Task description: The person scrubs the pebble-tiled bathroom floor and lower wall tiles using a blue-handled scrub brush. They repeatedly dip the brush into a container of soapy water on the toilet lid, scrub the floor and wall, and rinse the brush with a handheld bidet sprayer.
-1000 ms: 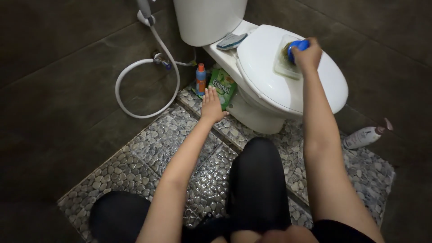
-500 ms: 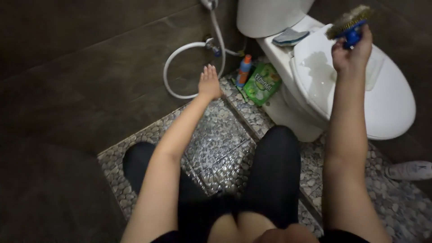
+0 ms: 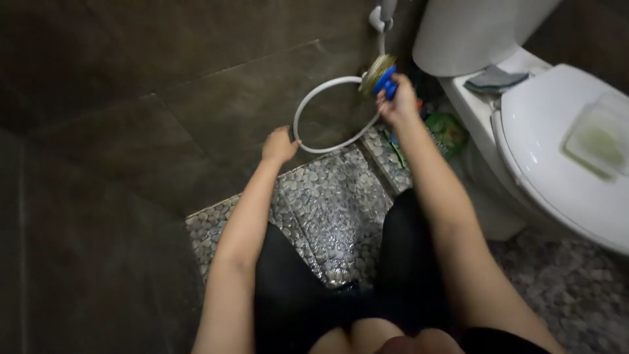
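1. Two hands are working low beside the toilet [image 3: 524,151]: the right hand [image 3: 398,105] is clamped around a blue-handled scrub brush [image 3: 379,73], and the left hand [image 3: 280,145] is resting with fingers curled, holding nothing, against the dark wall tile by the white hose loop [image 3: 327,118].
2. A second ago the brush was up on the toilet lid; now it is being carried off the lid and held in front of the hose, near the spray head mount [image 3: 382,16].
3. Soapy, greenish residue [image 3: 599,141] is sitting on the lid, so the scrubbing there appears paused.
4. Green packets and a bottle [image 3: 445,131] are lying just beside the toilet base, on the pebble floor [image 3: 327,210].
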